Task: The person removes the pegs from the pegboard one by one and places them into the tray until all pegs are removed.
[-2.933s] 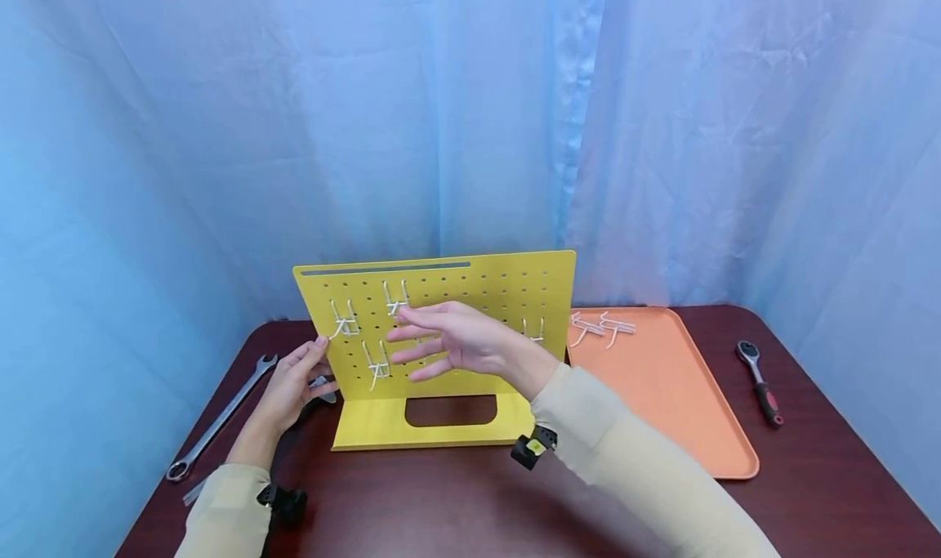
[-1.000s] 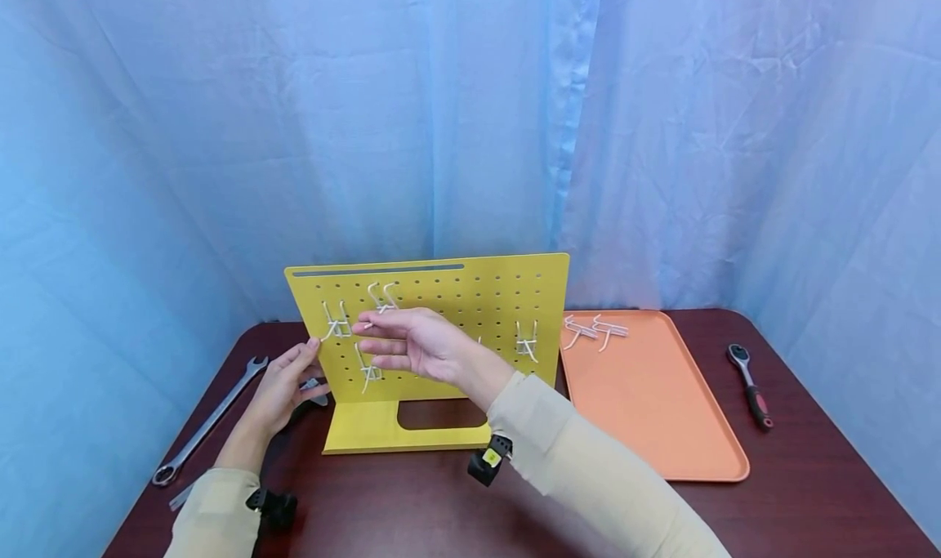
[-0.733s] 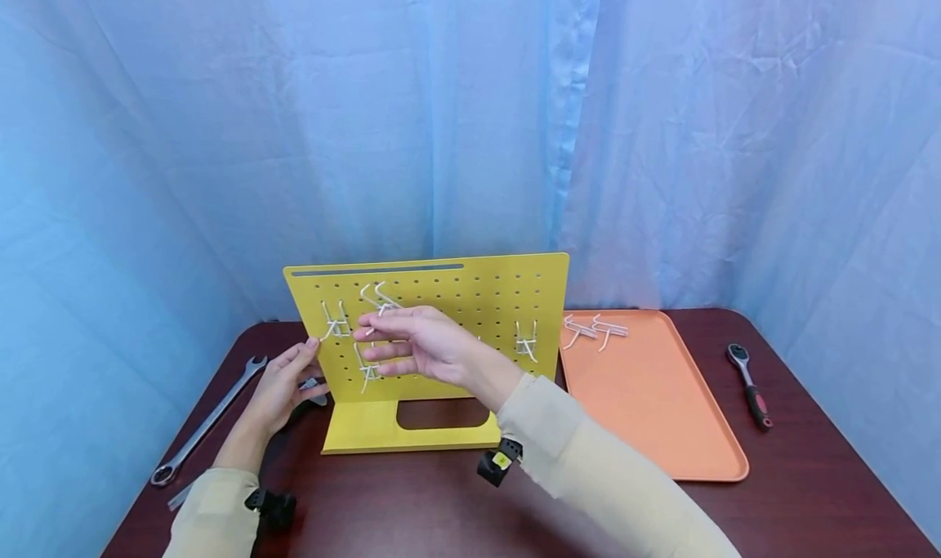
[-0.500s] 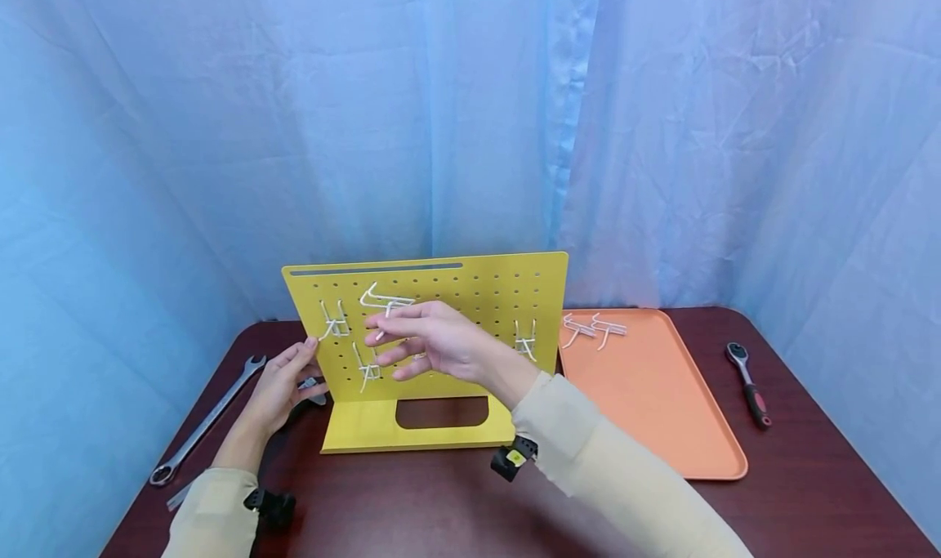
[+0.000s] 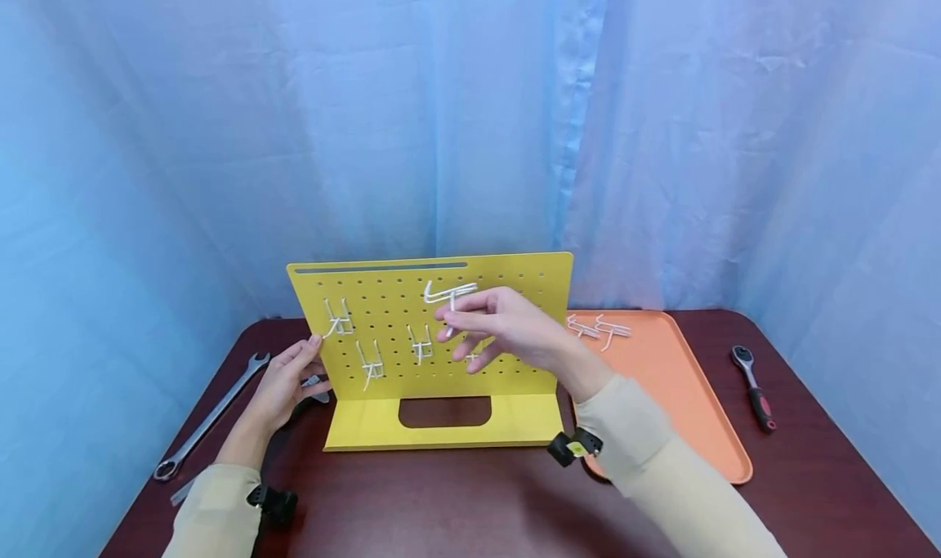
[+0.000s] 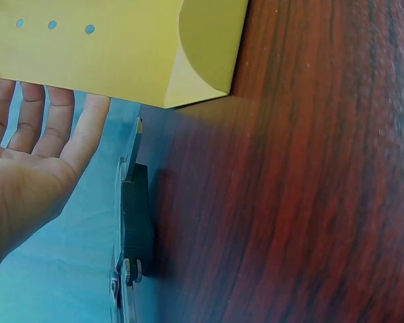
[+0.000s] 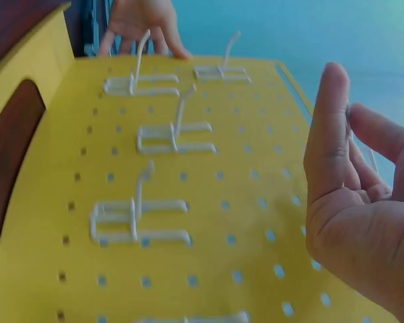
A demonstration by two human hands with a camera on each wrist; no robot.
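Observation:
In the head view, a yellow pegboard (image 5: pixel 390 386) stands upright on its base, with several white wire hooks on its face. My right hand (image 5: pixel 507 325) pinches one white pegboard hook (image 5: pixel 451 292) between thumb and fingers, in front of the board and apart from it. At the board's left edge, my left hand (image 5: pixel 290 378) holds the edge, thumb in front and fingers reaching behind. The hooks still hanging include an upper left hook (image 5: pixel 340 319), a lower left hook (image 5: pixel 371 364) and a middle hook (image 5: pixel 421 345). My right hand hides part of the board.
An orange tray (image 5: pixel 684 403) with two white hooks (image 5: pixel 613 329) lies to the right. Beyond it is a ratchet wrench (image 5: pixel 753 388). On the left lie a long combination wrench (image 5: pixel 213 417) and another tool (image 5: pixel 316 388), partly hidden by my left hand.
My right hand has drawn the hook off the upper left of the board, turned it sideways and carried it to the right. My left hand keeps its place at the edge.

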